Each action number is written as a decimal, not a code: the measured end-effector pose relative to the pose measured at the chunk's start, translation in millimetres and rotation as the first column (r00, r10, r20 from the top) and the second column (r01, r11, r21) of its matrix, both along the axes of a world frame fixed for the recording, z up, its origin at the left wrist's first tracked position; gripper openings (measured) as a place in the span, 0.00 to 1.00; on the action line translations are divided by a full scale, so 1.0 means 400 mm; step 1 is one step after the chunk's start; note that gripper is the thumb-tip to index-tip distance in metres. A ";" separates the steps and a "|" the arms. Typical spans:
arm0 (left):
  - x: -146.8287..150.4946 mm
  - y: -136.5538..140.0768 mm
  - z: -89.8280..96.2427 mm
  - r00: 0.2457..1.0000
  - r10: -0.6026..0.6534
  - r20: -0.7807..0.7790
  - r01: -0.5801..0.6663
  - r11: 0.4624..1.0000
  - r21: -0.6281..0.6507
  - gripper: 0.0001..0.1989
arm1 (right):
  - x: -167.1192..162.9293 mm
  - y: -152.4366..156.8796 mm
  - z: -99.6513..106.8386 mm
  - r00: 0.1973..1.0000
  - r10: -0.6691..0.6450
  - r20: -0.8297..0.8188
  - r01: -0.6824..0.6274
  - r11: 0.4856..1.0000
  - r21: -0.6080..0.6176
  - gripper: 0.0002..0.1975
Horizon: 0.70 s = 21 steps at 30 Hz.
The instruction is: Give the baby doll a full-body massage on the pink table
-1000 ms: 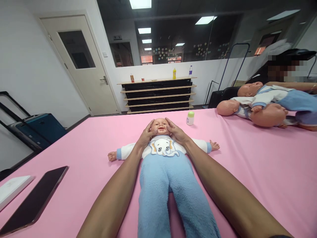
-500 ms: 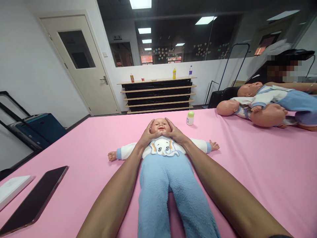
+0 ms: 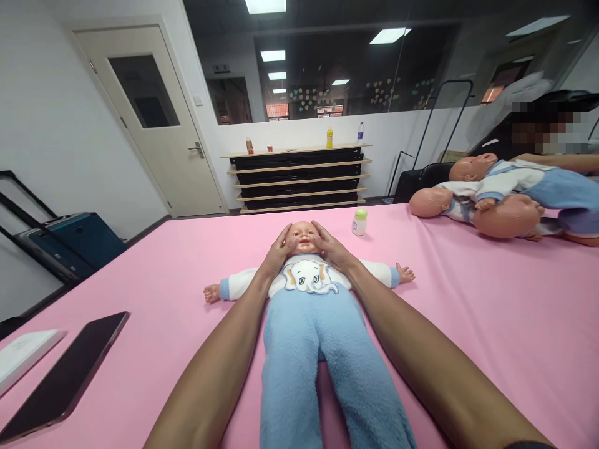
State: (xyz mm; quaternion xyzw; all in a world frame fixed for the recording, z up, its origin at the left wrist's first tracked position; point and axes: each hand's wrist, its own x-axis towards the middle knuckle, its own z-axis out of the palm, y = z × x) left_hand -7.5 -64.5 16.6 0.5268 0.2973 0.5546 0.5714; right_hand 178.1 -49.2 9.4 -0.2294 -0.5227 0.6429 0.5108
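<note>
A baby doll (image 3: 306,240) lies on its back on the pink-covered table (image 3: 178,262), its arms spread out and its feet pointing towards me. It wears a white top with an elephant face and fuzzy light-blue trousers. My left hand (image 3: 279,251) cups the left side of its head, the thumb on the cheek beside the mouth. On the opposite side my right hand (image 3: 331,246) holds the head in the same way, thumb on the other cheek. Beyond my right hand stands a small white jar (image 3: 359,222) with a green lid.
Several other dolls (image 3: 508,215) lie heaped at the right, beside a person (image 3: 533,134) in dark clothing. A phone (image 3: 70,374) and a white box (image 3: 28,355) rest at the near left. Bottles, including a yellow bottle (image 3: 329,138), stand on a shelf (image 3: 294,168) behind the table.
Both thumbs have slid apart, outward and upward, from the doll's chin to its cheeks. The fingers stay along the sides of the head; the doll has not visibly moved.
</note>
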 end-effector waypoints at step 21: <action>0.000 0.005 -0.006 1.000 -0.003 0.031 0.003 1.000 0.000 0.41 | -0.004 0.007 -0.004 0.999 -0.008 -0.045 0.007 0.999 -0.035 0.36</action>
